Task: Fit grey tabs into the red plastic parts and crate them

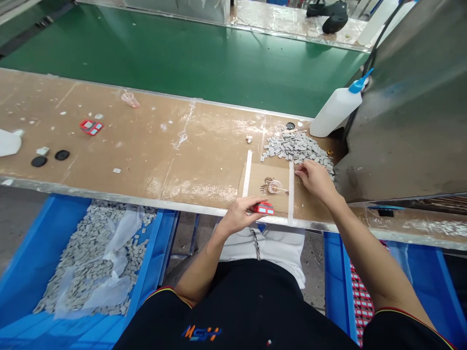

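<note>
My left hand [241, 213] is closed on a small red part [264, 208] at the near edge of the brown bench [146, 146]. My right hand [314, 176] rests by the near side of a heap of small grey pieces [297, 147], its fingertips pinched together at the heap's edge; I cannot make out what they hold. Between the hands lies a cardboard patch [266, 184] framed by two white strips, with a small ring [274, 186] on it.
A white squeeze bottle [335, 109] with a blue tip stands behind the heap, beside a grey metal housing [412, 107]. Another red part [91, 127] and black discs [62, 155] lie at left. A blue bin of grey pieces [95, 257] sits below left; a green conveyor [189, 53] runs behind.
</note>
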{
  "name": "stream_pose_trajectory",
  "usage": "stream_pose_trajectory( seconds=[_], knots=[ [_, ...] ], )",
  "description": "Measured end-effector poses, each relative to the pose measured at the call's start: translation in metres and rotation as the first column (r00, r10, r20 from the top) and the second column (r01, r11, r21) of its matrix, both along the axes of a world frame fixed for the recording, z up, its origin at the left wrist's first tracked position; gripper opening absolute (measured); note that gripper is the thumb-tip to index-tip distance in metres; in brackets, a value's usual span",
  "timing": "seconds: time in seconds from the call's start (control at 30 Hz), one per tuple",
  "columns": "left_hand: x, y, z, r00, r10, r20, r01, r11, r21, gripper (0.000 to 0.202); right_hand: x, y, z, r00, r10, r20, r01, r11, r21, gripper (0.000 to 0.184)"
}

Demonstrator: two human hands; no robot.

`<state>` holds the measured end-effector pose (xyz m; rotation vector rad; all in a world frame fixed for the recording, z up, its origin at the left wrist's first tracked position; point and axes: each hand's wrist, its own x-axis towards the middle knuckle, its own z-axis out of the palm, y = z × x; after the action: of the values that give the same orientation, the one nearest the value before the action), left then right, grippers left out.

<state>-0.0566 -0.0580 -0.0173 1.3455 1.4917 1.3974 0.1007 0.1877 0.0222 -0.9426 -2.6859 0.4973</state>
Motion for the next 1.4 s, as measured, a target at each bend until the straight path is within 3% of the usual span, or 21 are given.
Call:
stream_pose_trajectory(
  seconds=[0.13,0.23,0.3,0.43,0.8,1.17,1.4],
  knots=[
    [-0.001,-0.001,-0.003,0.999,-0.025,0.046,0.024,1.0,0.017,0.045,0.012,-0.035,0.022,0.974,-0.09,-0.21,0.043,0.974,-0.221,0.011],
    [0.0,-0.002,-0.002,0.991,-0.057,0.125,0.058,0.998,-0.004,0.048,0.016,-0.078,0.034,0.958,-0.057,-0.282,-0.081,0.887,-0.454,0.019],
    [0.0,-0.002,-0.001,0.986,-0.06,0.157,0.064,0.998,-0.025,0.041,0.015,-0.104,0.035,0.956,0.01,-0.292,-0.165,0.842,-0.514,0.02],
    [-0.001,-0.003,-0.001,0.988,-0.061,0.141,0.069,0.996,-0.055,0.023,0.005,-0.126,0.026,0.957,0.097,-0.273,-0.226,0.84,-0.493,0.019],
    [-0.002,-0.004,-0.002,0.995,-0.087,0.055,0.089,0.995,-0.046,0.02,-0.003,-0.118,0.024,0.96,0.233,-0.158,-0.277,0.878,-0.39,0.016],
    [-0.001,-0.005,-0.002,0.998,-0.068,-0.007,0.068,0.996,-0.061,0.014,0.003,-0.134,0.019,0.945,0.228,-0.233,-0.298,0.893,-0.338,0.023],
    [-0.001,-0.007,-0.004,0.982,-0.056,-0.18,0.051,0.998,-0.031,0.016,0.014,-0.155,0.009,0.935,0.13,-0.33,-0.25,0.902,-0.352,0.013]
  ],
)
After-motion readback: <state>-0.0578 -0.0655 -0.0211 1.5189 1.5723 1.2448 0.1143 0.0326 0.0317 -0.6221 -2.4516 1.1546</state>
